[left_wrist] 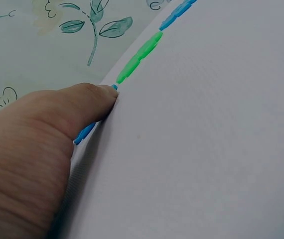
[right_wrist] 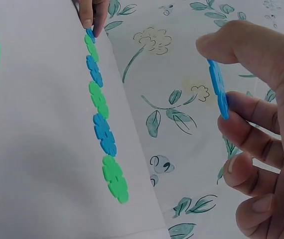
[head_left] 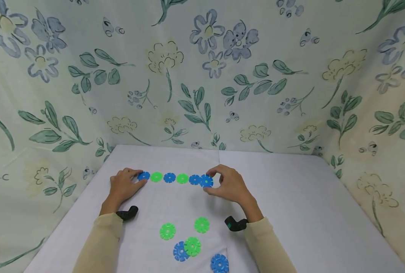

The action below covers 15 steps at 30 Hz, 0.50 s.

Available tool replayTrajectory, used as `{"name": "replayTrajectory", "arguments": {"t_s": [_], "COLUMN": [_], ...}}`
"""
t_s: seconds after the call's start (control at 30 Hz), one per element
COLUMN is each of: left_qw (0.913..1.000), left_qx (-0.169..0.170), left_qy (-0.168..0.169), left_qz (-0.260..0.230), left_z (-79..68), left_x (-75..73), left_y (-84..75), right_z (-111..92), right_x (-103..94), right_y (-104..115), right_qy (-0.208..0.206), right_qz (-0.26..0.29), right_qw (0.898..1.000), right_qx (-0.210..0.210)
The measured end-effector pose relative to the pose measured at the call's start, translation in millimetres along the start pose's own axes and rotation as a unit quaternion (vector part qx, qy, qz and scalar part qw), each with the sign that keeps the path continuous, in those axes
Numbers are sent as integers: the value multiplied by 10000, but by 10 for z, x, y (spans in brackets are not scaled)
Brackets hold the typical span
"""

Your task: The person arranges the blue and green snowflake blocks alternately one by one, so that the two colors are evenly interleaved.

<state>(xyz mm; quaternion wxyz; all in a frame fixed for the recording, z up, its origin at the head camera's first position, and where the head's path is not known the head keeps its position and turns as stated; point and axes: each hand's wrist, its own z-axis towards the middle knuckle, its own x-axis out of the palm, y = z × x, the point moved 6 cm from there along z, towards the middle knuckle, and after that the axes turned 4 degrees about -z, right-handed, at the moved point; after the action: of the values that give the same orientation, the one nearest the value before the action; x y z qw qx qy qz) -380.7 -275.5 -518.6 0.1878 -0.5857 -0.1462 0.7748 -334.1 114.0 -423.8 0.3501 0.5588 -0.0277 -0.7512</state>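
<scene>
A row of notched plastic interlocking discs, blue and green by turns, lies across the white table. At its left end my left hand point(head_left: 124, 185) pinches the first blue disc point(head_left: 143, 176), thumb on its near side; in the left wrist view the thumb covers most of that blue disc point(left_wrist: 84, 133). My right hand point(head_left: 232, 185) pinches another blue disc point(right_wrist: 218, 89) by its edges between thumb and fingers, raised off the table. In the head view this held disc overlaps the row's right end, hiding the last green disc point(right_wrist: 115, 179), which the right wrist view shows flat.
Nearer the body lie loose discs: a green disc point(head_left: 167, 231), another green disc point(head_left: 201, 225), a green disc point(head_left: 192, 246) overlapping a blue disc point(head_left: 180, 252), and a blue disc point(head_left: 219, 263). Floral cloth point(head_left: 195, 83) hangs behind and beside the table point(head_left: 308, 212).
</scene>
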Motion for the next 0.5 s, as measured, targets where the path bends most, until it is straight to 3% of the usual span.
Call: {"name": "replayTrajectory", "arguments": {"t_s": [0.2,0.5], "left_qw": [10000,10000], "left_qx": [-12,-11], "left_qy": [51,18], "left_qz": [-24,-73], "left_z": [10,15], "left_x": [-3,10], "left_y": [-4,13], "right_z": [28,45], "right_x": [2,148], "right_y": [-150,-365], "right_qy": [-448,-411], "right_qz": [-114,-86], "right_qw": [9986,9943], "right_qx": [265,977]}}
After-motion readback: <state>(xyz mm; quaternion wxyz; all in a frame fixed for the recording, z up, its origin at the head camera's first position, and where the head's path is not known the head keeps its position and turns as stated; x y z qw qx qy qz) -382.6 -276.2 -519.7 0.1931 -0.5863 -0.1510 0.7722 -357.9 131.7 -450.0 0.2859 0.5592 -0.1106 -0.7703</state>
